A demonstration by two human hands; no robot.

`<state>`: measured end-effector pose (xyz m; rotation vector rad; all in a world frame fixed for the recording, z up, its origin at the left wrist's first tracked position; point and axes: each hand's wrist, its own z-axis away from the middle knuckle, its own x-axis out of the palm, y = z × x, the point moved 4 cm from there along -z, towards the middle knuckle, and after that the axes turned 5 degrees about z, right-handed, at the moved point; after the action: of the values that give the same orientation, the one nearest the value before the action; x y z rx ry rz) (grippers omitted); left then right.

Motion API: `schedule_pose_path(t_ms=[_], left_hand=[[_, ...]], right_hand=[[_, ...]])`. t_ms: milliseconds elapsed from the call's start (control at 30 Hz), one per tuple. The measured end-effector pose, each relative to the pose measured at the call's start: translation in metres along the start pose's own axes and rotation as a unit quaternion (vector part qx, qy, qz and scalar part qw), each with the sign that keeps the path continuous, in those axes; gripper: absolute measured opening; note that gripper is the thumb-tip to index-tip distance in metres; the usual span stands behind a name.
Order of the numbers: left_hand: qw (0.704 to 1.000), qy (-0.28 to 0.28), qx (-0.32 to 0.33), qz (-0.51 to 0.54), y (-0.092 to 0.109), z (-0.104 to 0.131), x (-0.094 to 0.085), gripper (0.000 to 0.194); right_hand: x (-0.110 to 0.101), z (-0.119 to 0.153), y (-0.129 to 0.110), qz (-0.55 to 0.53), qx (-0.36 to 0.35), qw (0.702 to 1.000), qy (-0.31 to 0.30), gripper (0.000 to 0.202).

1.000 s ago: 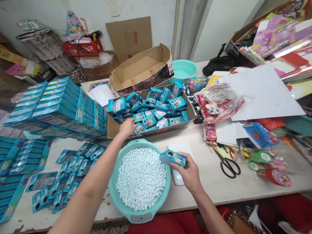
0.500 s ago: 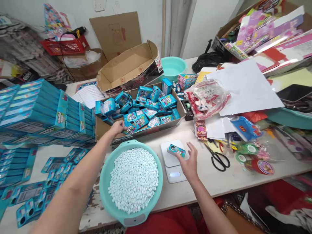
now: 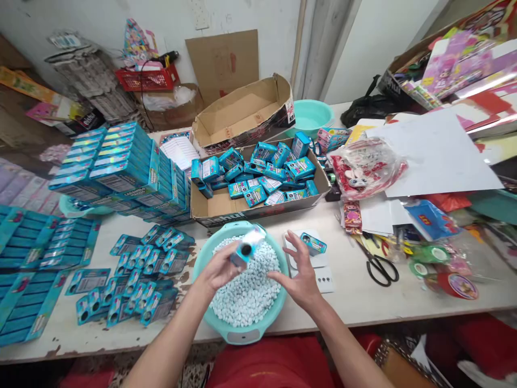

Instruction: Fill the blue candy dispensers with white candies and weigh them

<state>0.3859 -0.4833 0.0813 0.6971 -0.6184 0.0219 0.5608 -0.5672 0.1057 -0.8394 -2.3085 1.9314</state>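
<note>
My left hand (image 3: 221,268) grips a small blue candy box (image 3: 247,249) with a dark round opening, held tilted over the turquoise basin (image 3: 199,258). Small pale candies (image 3: 246,302) fill much of this basin. At the basin's right rim, my right hand (image 3: 298,269) is spread with nothing in it. Just beyond its fingers, another blue candy box (image 3: 314,243) lies on the white kitchen scale (image 3: 323,272). Behind the basin stands a cardboard tray (image 3: 258,213) with many jumbled blue boxes in it.
Loose blue boxes (image 3: 137,269) spread across the table at left, beside tall stacks of blue cartons (image 3: 129,172). Black scissors (image 3: 382,269) and tape rolls (image 3: 439,253) lie at right. White sheets (image 3: 436,151) and a plastic bag (image 3: 365,167) sit farther back.
My left hand has moved from the cardboard tray to above the basin, bringing a candy box. My right hand has let go of the box on the scale and moved left. The view has shifted left.
</note>
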Motion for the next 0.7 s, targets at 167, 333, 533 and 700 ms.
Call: schedule_pose_path(t_ms=[167,333,533,700], left_hand=[[0.968,-0.033,0.016,-0.249,-0.048,0.002,-0.006,0.03],[0.77,0.153,0.25,-0.567,-0.033,-0.036,-0.052,0.022],[0.72,0.162,0.165,-0.654,-0.059,-0.056,-0.054,0.034],[0.857,0.218,0.099,-0.457,-0.062,-0.047,-0.051,0.033]], right_hand=[[0.012,0.036,-0.021,-0.125,0.085,0.965,-0.213,0.043],[0.022,0.089,-0.018,-0.161,0.25,0.94,-0.169,0.045],[0.024,0.107,-0.006,-0.173,0.353,0.91,-0.129,0.035],[0.009,0.093,0.0,-0.164,0.347,0.921,-0.058,0.034]])
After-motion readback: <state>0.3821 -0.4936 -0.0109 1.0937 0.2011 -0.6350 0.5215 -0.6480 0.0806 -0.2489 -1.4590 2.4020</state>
